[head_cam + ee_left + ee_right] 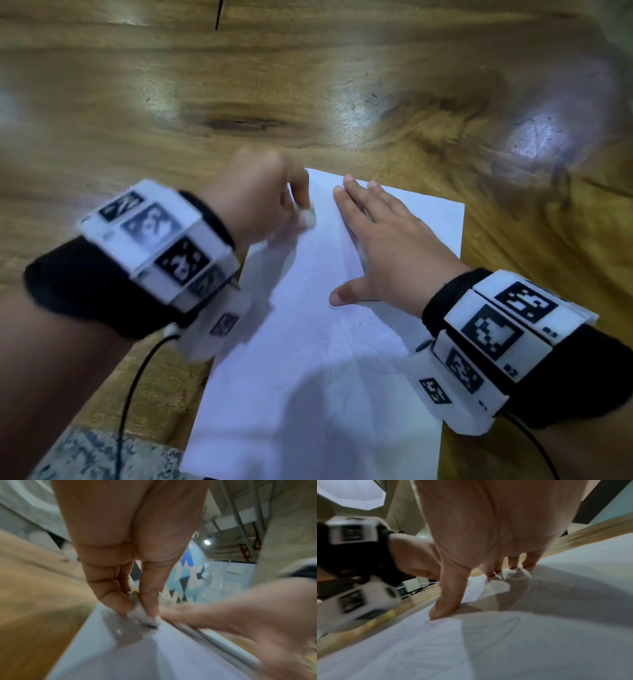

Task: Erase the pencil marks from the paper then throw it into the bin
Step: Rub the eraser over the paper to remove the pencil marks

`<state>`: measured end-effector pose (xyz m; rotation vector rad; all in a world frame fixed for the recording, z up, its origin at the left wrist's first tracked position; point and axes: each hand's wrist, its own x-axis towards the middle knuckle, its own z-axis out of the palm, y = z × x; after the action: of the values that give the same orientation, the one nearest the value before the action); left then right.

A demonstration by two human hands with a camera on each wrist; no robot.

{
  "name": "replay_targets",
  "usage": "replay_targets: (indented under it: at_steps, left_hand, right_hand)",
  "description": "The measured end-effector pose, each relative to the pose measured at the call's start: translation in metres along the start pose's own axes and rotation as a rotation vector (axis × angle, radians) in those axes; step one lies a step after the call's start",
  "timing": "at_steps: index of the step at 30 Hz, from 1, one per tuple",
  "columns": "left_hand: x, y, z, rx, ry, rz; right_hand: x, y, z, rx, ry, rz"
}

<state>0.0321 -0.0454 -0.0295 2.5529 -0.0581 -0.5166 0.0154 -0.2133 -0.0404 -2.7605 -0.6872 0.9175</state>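
L hand (253, 195) pinches blurry eraser (144, 614) on paper (308, 394); R hand (387, 250) flat, fingers spread; marks prob faint.

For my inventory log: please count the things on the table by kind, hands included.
Paper: 1
Eraser: 1
Hands: 2, left hand and right hand
Total: 4

The paper (308, 359) and table (239, 102) are viewed from above by the head camera. It is seen close and low, along the fingers, from each wrist; the paper is shared by all three views.
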Motion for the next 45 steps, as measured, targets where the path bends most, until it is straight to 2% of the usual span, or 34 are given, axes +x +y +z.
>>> replay_targets:
  at_steps: [2, 4, 7, 9, 13, 15, 17, 21, 28, 35, 37, 40, 41, 42, 45]
  left_hand:
    - [0.010, 0.001, -0.003, -0.004, 0.057, -0.013]
    - [0.001, -0.003, 0.002, -0.003, 0.057, -0.019]
    - [-0.030, -0.010, 0.010, -0.011, -0.064, -0.023]
    - [-0.032, -0.013, 0.007, -0.040, -0.120, -0.024]
    - [0.001, -0.013, -0.006, -0.045, 0.071, -0.010]
    - [0.005, -0.014, -0.004, -0.017, 0.111, -0.004]
    - [-0.009, -0.018, 0.000, -0.027, 0.072, -0.014]
    - [-0.037, -0.025, 0.002, -0.044, -0.107, -0.048]
    - [-0.022, -0.022, -0.013, -0.120, 0.018, -0.066]
    - [-0.007, -0.009, 0.006, -0.073, 0.120, -0.046]
    - [-0.024, -0.014, 0.010, -0.028, 0.075, -0.007]
    - [-0.051, -0.019, 0.011, -0.021, -0.100, -0.003]
    - [-0.051, -0.020, 0.009, -0.038, -0.113, -0.009]
    - [-0.046, -0.019, 0.007, -0.055, -0.087, -0.012]
    - [-0.015, -0.016, 0.000, -0.073, 0.103, -0.011]
  right_hand:
    - [0.000, 0.001, 0.000, 0.006, -0.003, -0.001]
    - [0.000, 0.001, 0.000, 0.014, -0.007, 0.000]
    - [-0.001, 0.001, 0.000, 0.009, -0.010, 0.000]
    - [-0.001, 0.001, 0.000, 0.004, -0.009, 0.001]
    - [0.000, 0.000, 0.000, 0.004, -0.010, 0.007]
    - [0.000, 0.000, 0.000, 0.012, -0.016, 0.010]
    - [0.000, 0.001, 0.000, 0.012, -0.018, 0.009]
    - [0.000, 0.001, 0.000, 0.016, -0.019, 0.002]
    - [-0.001, -0.002, -0.003, -0.004, -0.029, -0.002]
    - [0.000, -0.006, 0.001, -0.073, -0.020, 0.026]
    - [0.000, -0.005, 0.001, -0.078, -0.027, 0.026]
    - [-0.001, -0.005, 0.001, -0.074, -0.029, 0.025]
    - [-0.001, -0.006, 0.001, -0.069, -0.031, 0.026]
    - [0.000, -0.006, 0.001, -0.065, -0.032, 0.027]
    - [0.000, -0.006, 0.001, -0.061, -0.026, 0.028]
